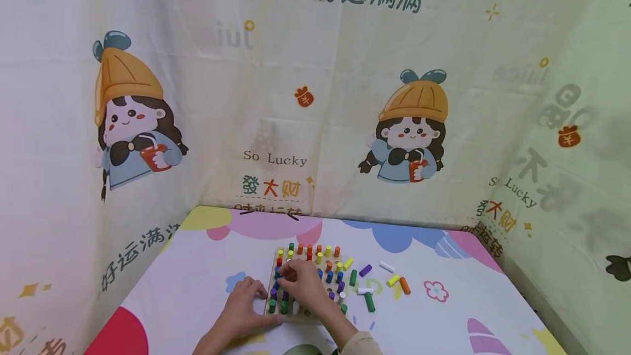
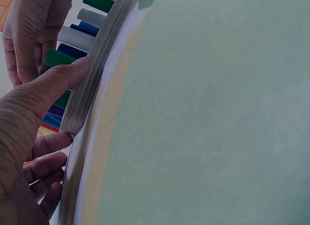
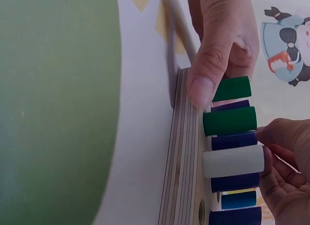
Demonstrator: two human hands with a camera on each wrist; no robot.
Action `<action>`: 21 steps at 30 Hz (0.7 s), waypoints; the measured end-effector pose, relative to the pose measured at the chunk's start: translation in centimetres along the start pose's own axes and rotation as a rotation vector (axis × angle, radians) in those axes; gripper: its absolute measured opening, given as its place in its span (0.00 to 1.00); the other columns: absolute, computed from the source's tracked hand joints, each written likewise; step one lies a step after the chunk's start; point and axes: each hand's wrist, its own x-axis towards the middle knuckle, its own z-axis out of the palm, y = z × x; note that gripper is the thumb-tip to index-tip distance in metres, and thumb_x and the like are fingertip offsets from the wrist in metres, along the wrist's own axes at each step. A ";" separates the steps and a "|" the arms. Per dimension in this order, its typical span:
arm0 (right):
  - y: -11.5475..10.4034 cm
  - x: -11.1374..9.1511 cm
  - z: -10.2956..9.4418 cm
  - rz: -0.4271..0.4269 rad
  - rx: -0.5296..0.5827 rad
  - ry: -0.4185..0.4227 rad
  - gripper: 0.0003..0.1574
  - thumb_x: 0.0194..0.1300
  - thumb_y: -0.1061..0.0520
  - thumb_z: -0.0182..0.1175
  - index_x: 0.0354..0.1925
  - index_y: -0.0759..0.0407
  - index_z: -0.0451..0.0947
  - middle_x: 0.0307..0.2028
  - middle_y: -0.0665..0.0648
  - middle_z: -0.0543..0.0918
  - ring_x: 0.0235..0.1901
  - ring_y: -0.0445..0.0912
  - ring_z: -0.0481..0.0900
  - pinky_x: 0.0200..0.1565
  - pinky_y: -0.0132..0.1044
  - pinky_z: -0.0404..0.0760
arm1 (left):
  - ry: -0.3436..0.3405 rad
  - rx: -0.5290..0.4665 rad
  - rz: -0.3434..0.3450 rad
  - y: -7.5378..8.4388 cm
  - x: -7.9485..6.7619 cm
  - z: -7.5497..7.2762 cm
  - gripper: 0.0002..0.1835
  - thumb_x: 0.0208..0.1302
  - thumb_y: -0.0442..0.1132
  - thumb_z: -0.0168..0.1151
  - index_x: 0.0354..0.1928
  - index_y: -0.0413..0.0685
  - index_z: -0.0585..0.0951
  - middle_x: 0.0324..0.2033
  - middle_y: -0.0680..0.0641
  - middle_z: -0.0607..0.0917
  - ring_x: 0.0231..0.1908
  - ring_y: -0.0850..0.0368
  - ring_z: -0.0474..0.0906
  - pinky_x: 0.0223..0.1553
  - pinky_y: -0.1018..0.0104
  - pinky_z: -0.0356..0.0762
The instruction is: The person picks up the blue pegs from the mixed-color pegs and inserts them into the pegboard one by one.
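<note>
A wooden pegboard (image 1: 296,319) with rows of coloured cylindrical pegs stands on the table. At its near left corner my left hand (image 1: 240,311) grips the board. The thumb (image 2: 72,72) lies along the front edge, the fingers on the left side. My right hand (image 1: 305,285) reaches over the board's left half, its curled fingertips pinching a peg among the blue ones. That peg is mostly hidden by the fingers. Green pegs (image 1: 272,306) stand in the near left corner. In the right wrist view a white peg (image 3: 233,162) stands near the right fingertips.
Loose pegs lie right of the board, among them a purple peg (image 1: 365,270), an orange peg (image 1: 405,285) and a green peg (image 1: 370,302). The table (image 1: 493,295) has a printed cover. Printed curtains (image 1: 335,141) enclose its back and sides.
</note>
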 end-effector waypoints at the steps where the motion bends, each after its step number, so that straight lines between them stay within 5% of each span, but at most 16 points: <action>1: -0.1 0.0 0.0 0.002 0.005 -0.004 0.07 0.66 0.63 0.69 0.43 0.60 0.85 0.35 0.47 0.86 0.33 0.37 0.82 0.42 0.33 0.86 | 0.002 0.001 0.004 0.0 0.0 0.0 0.33 0.40 0.66 0.82 0.39 0.54 0.77 0.40 0.51 0.71 0.44 0.51 0.66 0.45 0.53 0.72; 21: 0.8 -2.6 -0.7 -0.010 0.080 0.074 0.05 0.67 0.59 0.68 0.41 0.58 0.85 0.34 0.45 0.85 0.32 0.36 0.81 0.39 0.29 0.84 | 0.004 -0.007 -0.019 0.2 -0.2 1.1 0.34 0.40 0.65 0.82 0.40 0.52 0.78 0.40 0.50 0.73 0.44 0.50 0.68 0.47 0.49 0.77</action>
